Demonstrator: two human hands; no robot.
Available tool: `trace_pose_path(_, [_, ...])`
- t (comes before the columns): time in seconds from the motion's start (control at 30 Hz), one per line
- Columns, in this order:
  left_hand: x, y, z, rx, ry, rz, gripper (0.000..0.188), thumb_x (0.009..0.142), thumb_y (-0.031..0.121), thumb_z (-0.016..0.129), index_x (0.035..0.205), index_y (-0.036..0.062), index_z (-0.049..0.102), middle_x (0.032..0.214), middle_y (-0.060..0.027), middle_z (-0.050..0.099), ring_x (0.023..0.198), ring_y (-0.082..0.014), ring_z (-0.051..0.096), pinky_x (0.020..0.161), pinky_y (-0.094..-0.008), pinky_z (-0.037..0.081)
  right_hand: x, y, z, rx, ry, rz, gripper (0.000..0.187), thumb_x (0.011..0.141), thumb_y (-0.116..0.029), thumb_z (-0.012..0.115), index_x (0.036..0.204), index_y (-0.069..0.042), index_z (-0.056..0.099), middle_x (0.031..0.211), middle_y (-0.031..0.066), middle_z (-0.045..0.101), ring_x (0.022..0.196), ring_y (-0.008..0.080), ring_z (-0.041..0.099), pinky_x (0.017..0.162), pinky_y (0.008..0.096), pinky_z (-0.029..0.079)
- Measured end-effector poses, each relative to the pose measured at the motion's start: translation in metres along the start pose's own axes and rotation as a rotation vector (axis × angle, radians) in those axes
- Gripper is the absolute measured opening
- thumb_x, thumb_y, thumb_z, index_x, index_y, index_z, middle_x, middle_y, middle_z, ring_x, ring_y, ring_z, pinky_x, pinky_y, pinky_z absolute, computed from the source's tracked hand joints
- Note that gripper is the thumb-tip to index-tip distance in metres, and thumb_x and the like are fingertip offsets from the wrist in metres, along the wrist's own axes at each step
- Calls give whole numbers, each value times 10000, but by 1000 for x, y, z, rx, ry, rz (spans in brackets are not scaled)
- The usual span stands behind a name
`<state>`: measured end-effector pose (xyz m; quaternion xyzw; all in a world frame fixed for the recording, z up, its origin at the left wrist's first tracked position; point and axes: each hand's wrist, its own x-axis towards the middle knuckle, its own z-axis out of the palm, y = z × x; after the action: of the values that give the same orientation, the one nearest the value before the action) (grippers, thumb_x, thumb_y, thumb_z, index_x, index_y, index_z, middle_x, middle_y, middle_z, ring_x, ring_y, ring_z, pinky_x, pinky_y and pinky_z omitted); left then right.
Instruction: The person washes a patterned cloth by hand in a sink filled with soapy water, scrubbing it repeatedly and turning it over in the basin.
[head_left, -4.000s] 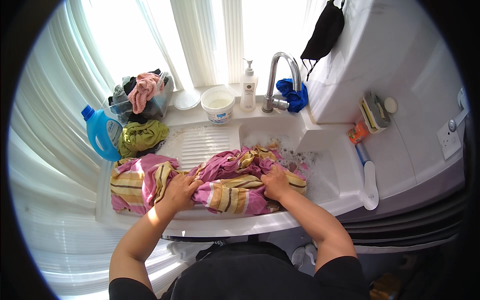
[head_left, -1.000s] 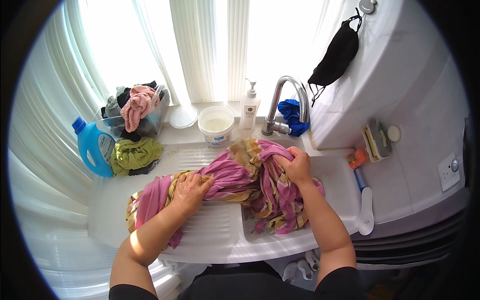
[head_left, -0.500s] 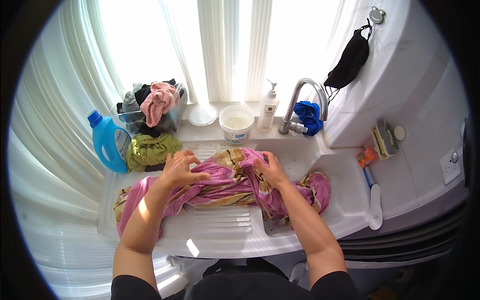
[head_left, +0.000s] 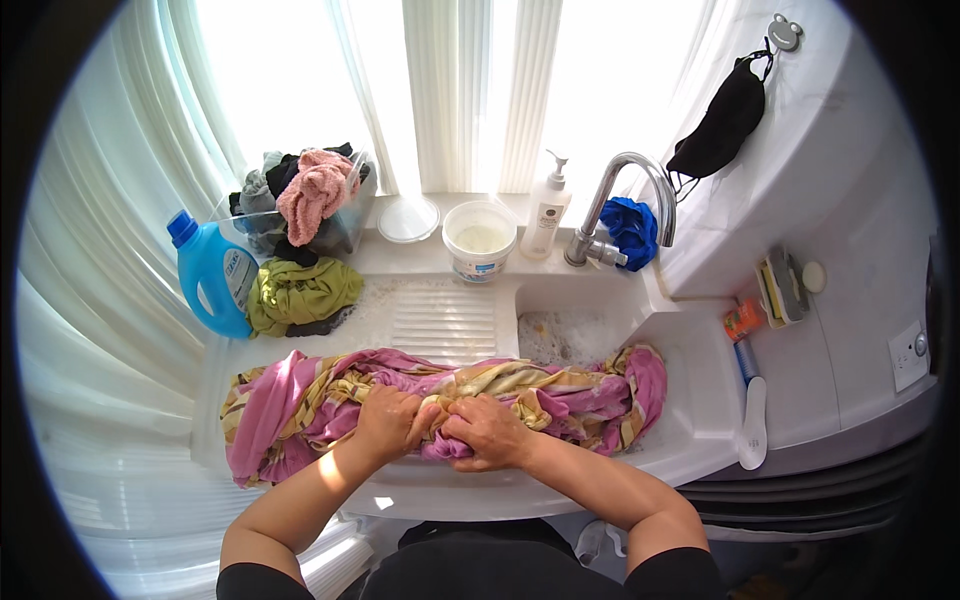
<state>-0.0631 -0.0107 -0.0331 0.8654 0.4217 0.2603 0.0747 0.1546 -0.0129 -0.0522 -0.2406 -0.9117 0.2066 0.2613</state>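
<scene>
A long pink and yellow patterned cloth (head_left: 590, 395) lies bunched and wet across the white laundry sink (head_left: 700, 390), from the washboard side on the left to the basin on the right. My left hand (head_left: 392, 422) is closed around a fold of it near the middle. Right beside it, my right hand (head_left: 488, 432) grips the same cloth, the two hands almost touching. The fingertips of both are partly buried in the fabric. Behind the cloth, the ridged washboard (head_left: 445, 322) shows, and suds sit in the basin (head_left: 570, 338).
At the left stand a blue detergent bottle (head_left: 222, 280), a green garment (head_left: 305, 295) and a clear bin (head_left: 350, 215) of clothes. Along the back are a white tub (head_left: 478, 245), a lid (head_left: 408, 220), a pump bottle (head_left: 545, 215) and a faucet (head_left: 590, 245). A brush (head_left: 752, 415) lies on the right rim.
Both hands have come together and nearer to me, from loosely spread to closed on the cloth. The cloth has been drawn toward the front edge, uncovering more washboard and basin.
</scene>
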Motion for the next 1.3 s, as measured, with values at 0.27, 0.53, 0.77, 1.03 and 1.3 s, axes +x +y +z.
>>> trace_pose_path(0.27, [106, -86, 72, 294, 276, -482, 416, 955, 402, 508, 847, 43, 690, 806, -201, 679, 834, -377, 663, 769, -485, 510, 97, 107, -25, -218, 156, 800, 537, 778, -459, 600, 1103, -32, 639, 1302, 217, 557, 1207, 360, 531, 981, 502, 425])
trace_pose_path(0.53, [8, -15, 25, -135, 45, -48, 434, 867, 493, 609, 1021, 90, 658, 1021, -90, 625, 1008, -289, 573, 973, -491, 337, -6, 13, -10, -219, -47, 568, 819, 737, -655, 656, 1409, -218, 486, 1455, 226, 362, 1361, 411, 318, 1078, 693, 131])
trace_pose_path(0.77, [51, -38, 60, 51, 124, -383, 349, 914, 404, 535, 850, 118, 726, 827, -125, 656, 839, -310, 605, 892, -456, 389, 50, 63, 9, -75, 101, 652, 564, 707, -490, 666, 1028, -25, 677, 930, 187, 660, 889, 373, 603, 846, 478, 429])
trace_pose_path(1.03, [57, -66, 30, -258, -154, -231, 319, 918, 396, 558, 885, 128, 728, 832, -90, 694, 898, -281, 611, 955, -500, 338, 30, 44, -11, -70, 179, 369, 660, 752, -559, 658, 1217, -92, 619, 1188, 196, 579, 1123, 368, 515, 974, 484, 369])
trace_pose_path(1.3, [16, -6, 53, 188, 190, -74, 252, 870, 300, 606, 705, 111, 626, 712, -80, 615, 773, -246, 590, 813, -433, 390, 6, 51, 15, -323, 142, -13, 288, 802, -350, 658, 978, -126, 619, 805, 85, 565, 769, 273, 546, 700, 416, 424])
